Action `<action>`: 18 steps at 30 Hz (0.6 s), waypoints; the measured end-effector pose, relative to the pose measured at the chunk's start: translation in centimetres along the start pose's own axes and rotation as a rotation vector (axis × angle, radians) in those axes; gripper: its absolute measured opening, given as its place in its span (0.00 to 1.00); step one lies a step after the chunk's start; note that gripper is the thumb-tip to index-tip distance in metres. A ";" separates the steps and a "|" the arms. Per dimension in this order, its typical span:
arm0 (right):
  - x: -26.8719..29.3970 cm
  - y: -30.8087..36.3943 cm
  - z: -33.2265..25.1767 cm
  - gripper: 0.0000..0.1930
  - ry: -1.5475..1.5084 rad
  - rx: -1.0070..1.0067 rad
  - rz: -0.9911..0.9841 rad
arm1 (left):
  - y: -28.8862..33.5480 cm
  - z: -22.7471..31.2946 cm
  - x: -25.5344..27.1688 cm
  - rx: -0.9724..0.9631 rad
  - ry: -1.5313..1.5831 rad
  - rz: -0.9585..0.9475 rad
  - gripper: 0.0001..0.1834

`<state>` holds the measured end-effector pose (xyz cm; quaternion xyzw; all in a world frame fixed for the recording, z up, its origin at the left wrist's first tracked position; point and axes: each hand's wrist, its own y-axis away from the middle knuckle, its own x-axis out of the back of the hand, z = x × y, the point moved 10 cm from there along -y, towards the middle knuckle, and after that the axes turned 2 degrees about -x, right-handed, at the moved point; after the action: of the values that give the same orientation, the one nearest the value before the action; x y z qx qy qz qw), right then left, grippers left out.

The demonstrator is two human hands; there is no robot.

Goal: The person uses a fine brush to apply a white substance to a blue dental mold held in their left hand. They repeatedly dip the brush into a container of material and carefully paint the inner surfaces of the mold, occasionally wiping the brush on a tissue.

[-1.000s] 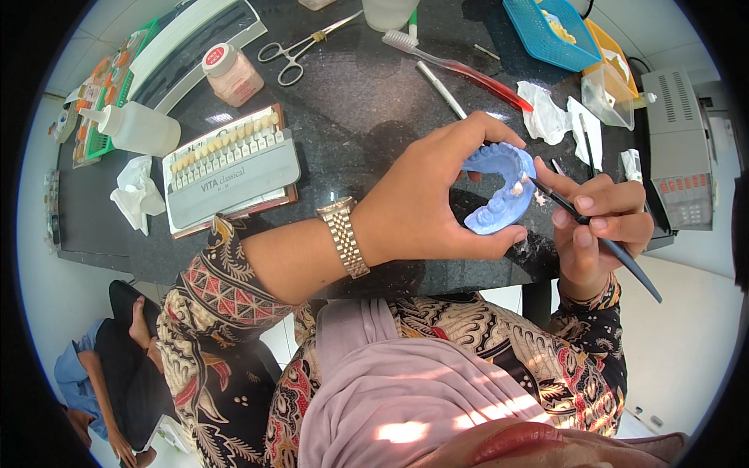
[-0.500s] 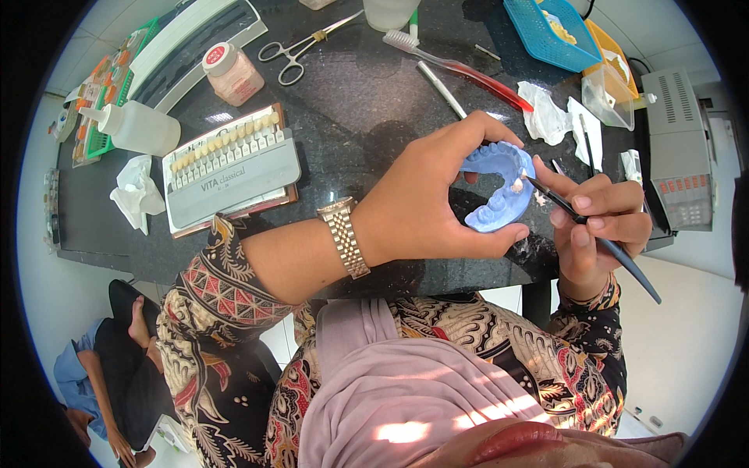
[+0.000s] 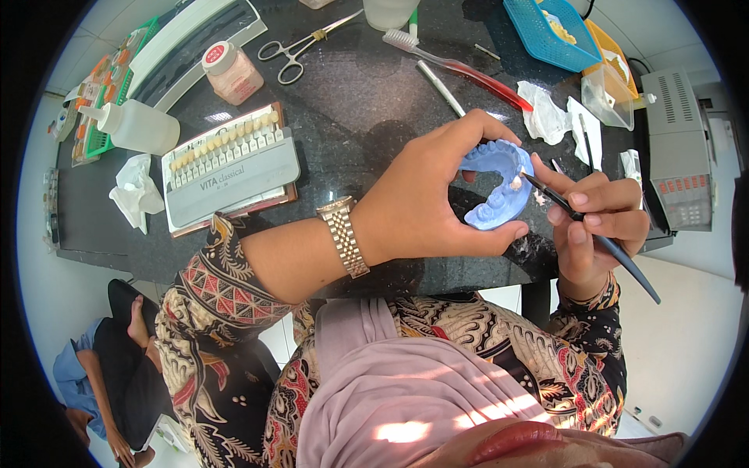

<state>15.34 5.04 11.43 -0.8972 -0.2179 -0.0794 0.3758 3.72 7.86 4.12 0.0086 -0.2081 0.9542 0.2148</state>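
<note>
A blue, horseshoe-shaped dental cast (image 3: 496, 212) is held above the near part of the bench by my left hand (image 3: 425, 195), thumb along its near side and fingers around its far side. Pale material (image 3: 516, 182) sits on the cast's right arm. My right hand (image 3: 597, 222) pinches a dark-handled brush-like tool (image 3: 624, 261) like a pen. Its thin tip touches or nearly touches the pale material. My right fingertips are close to the cast's right edge. The underside of the cast is hidden.
On the dark bench (image 3: 343, 101), a tooth shade guide (image 3: 242, 183), white squeeze bottle (image 3: 144, 129), pink-filled jar (image 3: 234, 74) and scissor-handled clamp (image 3: 292, 62) lie left. A red toothbrush (image 3: 484, 82), crumpled tissue (image 3: 544, 113) and blue basket (image 3: 550, 35) are farther right. Someone sits at lower left (image 3: 78, 374).
My right hand and the tool have shifted slightly leftward. The cast has moved a touch toward the far side with my left hand. Both grips stay the same.
</note>
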 end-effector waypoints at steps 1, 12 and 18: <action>0.0 0.0 0.0 0.08 0.006 -0.006 -0.005 | 0.0 0.0 0.0 -0.002 0.000 0.000 0.35; 0.3 0.1 0.1 0.07 -0.013 -0.002 0.004 | 0.0 -0.1 -0.1 0.004 0.019 -0.002 0.35; 0.2 0.1 0.1 0.07 -0.003 -0.006 0.004 | 0.0 -0.1 0.1 -0.014 0.026 0.032 0.34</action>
<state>15.52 5.10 11.40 -0.8989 -0.2165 -0.0780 0.3730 3.65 7.91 4.05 -0.0087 -0.2120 0.9561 0.2021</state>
